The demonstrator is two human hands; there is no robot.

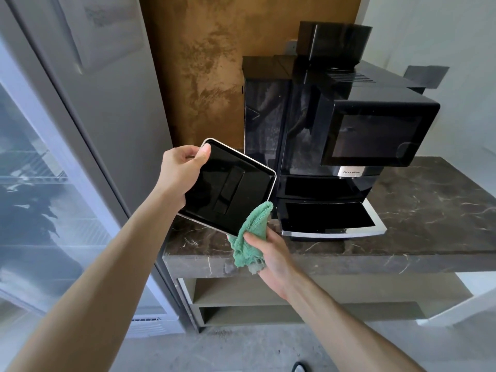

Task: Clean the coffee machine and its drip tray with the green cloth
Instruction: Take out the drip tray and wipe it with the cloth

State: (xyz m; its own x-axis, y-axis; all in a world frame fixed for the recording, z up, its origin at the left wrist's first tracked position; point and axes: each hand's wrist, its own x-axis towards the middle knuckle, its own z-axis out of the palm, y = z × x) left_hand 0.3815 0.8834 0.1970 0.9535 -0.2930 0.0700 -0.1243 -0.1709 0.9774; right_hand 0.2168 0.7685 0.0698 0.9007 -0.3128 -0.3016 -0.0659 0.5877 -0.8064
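My left hand [179, 175] grips the black drip tray [228, 187] by its upper left corner, thumb on the silver rim, and holds it tilted in the air left of the machine. My right hand [271, 255] grips the bunched green cloth [251, 236], whose upper end touches the tray's lower right edge. The black coffee machine [335, 146] stands on the dark marble counter [418, 210], its dark screen facing right of me and its lower front slot showing a silver-edged base.
A glass-door fridge [53, 183] fills the left side, close to the counter's left end. Open shelves [295, 296] sit under the counter. A brown wall panel is behind the machine, and a white wall is on the right.
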